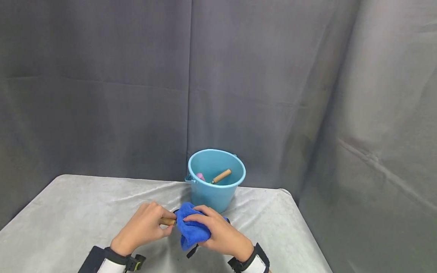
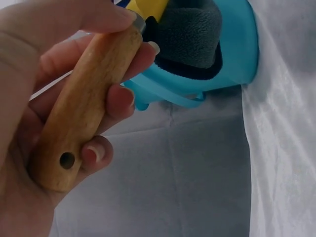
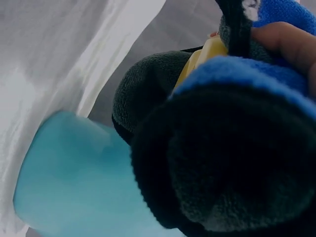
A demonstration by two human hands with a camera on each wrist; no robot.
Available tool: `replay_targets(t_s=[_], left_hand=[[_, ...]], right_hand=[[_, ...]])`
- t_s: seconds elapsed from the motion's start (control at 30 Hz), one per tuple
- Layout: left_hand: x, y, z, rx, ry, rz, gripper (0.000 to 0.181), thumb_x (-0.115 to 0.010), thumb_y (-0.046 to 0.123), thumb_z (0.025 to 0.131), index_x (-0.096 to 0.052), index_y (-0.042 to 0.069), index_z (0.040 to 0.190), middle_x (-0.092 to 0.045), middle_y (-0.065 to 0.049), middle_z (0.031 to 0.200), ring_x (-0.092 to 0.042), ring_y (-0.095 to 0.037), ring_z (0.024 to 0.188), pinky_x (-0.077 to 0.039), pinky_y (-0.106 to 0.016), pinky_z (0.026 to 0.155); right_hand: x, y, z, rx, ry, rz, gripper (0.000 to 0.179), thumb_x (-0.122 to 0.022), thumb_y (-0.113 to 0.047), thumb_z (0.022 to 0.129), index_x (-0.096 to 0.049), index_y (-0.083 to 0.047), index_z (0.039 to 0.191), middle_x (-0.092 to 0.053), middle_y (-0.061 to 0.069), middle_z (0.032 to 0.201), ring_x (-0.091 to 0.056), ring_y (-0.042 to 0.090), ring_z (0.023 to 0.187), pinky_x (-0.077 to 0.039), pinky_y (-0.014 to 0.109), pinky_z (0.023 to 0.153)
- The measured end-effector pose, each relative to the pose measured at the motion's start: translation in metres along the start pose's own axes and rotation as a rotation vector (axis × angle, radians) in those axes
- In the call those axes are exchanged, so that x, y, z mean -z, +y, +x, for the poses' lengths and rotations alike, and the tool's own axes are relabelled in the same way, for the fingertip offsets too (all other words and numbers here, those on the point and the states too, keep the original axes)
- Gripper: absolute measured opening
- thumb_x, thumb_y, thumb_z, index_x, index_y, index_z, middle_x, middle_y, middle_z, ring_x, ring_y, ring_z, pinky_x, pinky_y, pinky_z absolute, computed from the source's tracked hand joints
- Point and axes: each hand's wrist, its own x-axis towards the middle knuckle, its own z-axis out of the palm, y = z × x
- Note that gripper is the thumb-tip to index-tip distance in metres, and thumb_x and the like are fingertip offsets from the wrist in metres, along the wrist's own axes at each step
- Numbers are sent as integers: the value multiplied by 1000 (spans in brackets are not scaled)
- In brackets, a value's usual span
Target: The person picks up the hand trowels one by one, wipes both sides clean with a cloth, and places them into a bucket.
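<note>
My left hand (image 1: pixel 145 226) grips the wooden handle (image 2: pixel 84 108) of a tool, its hanging hole showing at the butt end. Past a metal collar, the tool's yellow head (image 2: pixel 148 7) shows in the left wrist view. Around that head my right hand (image 1: pixel 223 234) holds a blue towel (image 1: pixel 190 228) with a dark grey underside and black edging. In the right wrist view the folded towel (image 3: pixel 232 148) covers most of the yellow part (image 3: pixel 210 52), so the head's full shape is hidden. Both hands are close together, just in front of the bucket.
A light blue bucket (image 1: pixel 213 195) stands at the table's back edge. Inside lean another wooden handle (image 1: pixel 222 176) and something pink (image 1: pixel 200 176). A pale cloth covers the table (image 1: pixel 85 212), with grey curtains (image 1: pixel 119 94) behind and to the right.
</note>
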Motion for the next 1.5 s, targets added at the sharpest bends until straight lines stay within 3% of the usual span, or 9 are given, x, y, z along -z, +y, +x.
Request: replay_targets(t_s=[0.33, 0.53, 0.73, 1.1, 1.5], left_hand=[[-7, 8, 5, 39, -13, -14, 18, -82, 9, 76, -83, 18, 91, -77, 9, 84, -68, -2, 69, -48, -20, 55], [-6, 0, -1, 65, -1, 18, 17, -84, 10, 74, -83, 20, 87, -75, 13, 81, -64, 1, 67, -47, -20, 55], [-6, -2, -6, 86, -19, -5, 14, -83, 10, 74, -83, 17, 87, -76, 11, 81, -63, 2, 64, -47, -19, 53], [-1, -2, -7, 58, -14, -6, 16, -84, 10, 73, -84, 17, 88, -78, 11, 82, -67, 1, 68, -48, -19, 55], [2, -4, -6, 42, -7, -36, 19, -82, 8, 74, -84, 18, 91, -78, 12, 82, -68, 1, 69, -46, -18, 55]], right_hand=[[10, 5, -6, -10, -35, 27, 72, -86, -4, 77, -58, -30, 138, -49, 1, 146, -50, 23, 135, -49, 41, 105], [5, 8, -5, -5, -57, -21, 72, -74, 10, 72, -63, -29, 132, -50, 3, 144, -50, 22, 134, -47, 41, 106], [3, 13, -13, -41, -47, 17, 71, -73, 12, 72, -64, -30, 130, -50, 1, 144, -49, 23, 134, -47, 42, 106], [14, 17, -15, -75, -48, 147, 64, -78, 6, 80, -63, -29, 132, -49, 0, 146, -49, 23, 134, -47, 41, 107], [31, 30, -17, -51, -2, 156, 65, -80, 4, 80, -61, -26, 134, -49, 2, 146, -50, 27, 133, -49, 43, 106]])
